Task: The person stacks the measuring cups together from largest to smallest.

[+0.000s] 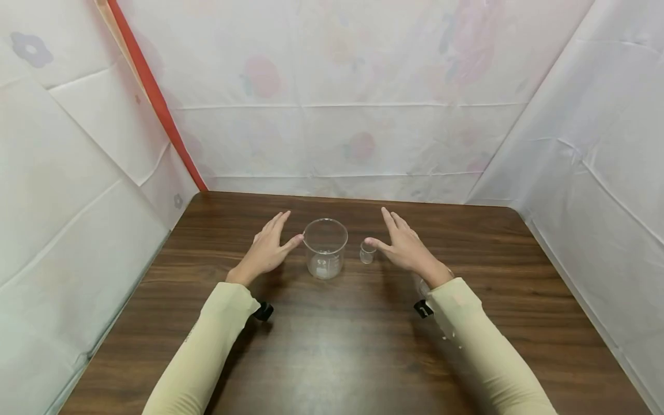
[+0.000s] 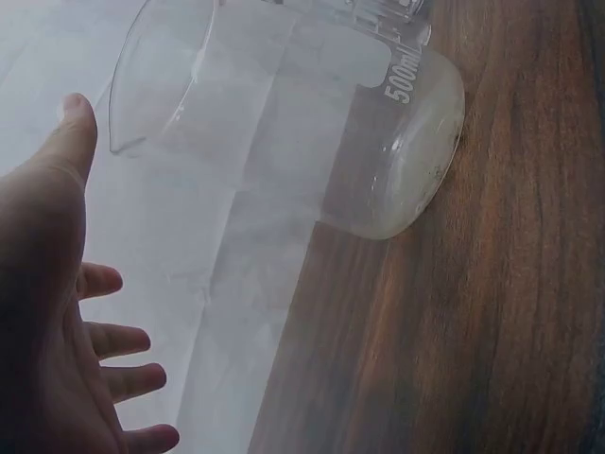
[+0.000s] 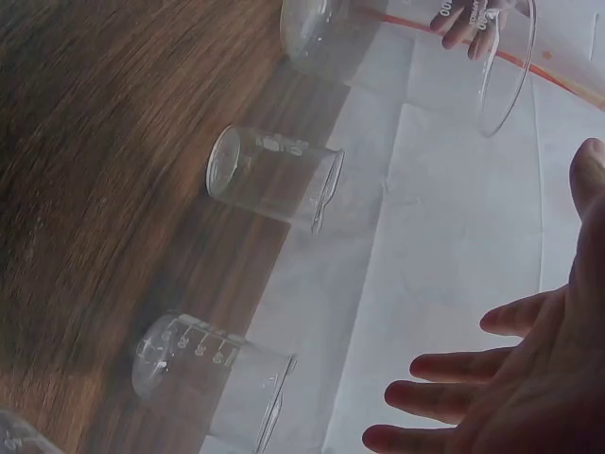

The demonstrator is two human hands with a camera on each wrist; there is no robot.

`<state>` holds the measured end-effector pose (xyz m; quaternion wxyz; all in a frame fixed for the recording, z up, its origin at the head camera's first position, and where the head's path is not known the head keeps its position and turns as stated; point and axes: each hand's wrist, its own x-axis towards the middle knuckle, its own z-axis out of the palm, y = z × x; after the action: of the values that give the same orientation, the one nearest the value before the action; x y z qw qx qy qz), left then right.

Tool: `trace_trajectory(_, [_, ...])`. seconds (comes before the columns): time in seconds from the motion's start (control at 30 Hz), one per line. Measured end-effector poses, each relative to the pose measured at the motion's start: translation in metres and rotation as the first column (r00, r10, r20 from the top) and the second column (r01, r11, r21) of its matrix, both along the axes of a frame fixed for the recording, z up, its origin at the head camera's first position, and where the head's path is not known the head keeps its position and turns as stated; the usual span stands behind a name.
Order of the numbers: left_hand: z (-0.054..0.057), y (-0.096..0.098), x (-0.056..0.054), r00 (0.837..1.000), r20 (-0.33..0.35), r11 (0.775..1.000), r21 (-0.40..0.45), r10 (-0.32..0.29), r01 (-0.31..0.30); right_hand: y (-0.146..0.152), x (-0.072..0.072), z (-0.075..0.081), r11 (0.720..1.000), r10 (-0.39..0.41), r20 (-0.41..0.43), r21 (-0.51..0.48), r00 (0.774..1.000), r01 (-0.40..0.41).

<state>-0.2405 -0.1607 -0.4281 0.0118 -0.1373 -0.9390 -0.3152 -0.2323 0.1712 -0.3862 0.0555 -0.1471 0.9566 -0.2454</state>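
A large clear glass beaker [image 1: 325, 253] stands upright on the table, with "500ml" printed on its wall in the left wrist view. My left hand [image 1: 267, 248] is just left of it, fingers spread and straight, thumb near the rim; the left wrist view shows a gap between them. To the beaker's right is a small glass beaker [image 1: 366, 253]. Over and beside that one hovers my right hand [image 1: 407, 248], its fingers extended and holding nothing. The right wrist view shows another small beaker [image 3: 213, 378] with graduation marks, mostly hidden by the right hand in the head view.
Part of a further glass vessel [image 3: 24, 435] enters the right wrist view's lower left corner. The brown wood-grain table [image 1: 321, 357] is bordered by white patterned sheets [image 1: 332, 138] at the back and sides. A red strip [image 1: 155, 92] runs down the back left corner.
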Motion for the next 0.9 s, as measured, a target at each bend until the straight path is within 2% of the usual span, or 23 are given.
trace_trajectory(0.47, [0.002, 0.005, 0.003, 0.999, -0.009, 0.999, 0.029, -0.036, 0.036, -0.008, 0.002, -0.001, 0.999, 0.035, -0.007, -0.028, 0.999, -0.035])
trace_trajectory(0.9, [-0.004, 0.010, 0.007, 0.997, -0.037, 0.996, 0.054, -0.071, 0.073, -0.018, 0.005, -0.007, 0.994, 0.073, -0.006, -0.078, 0.997, -0.074])
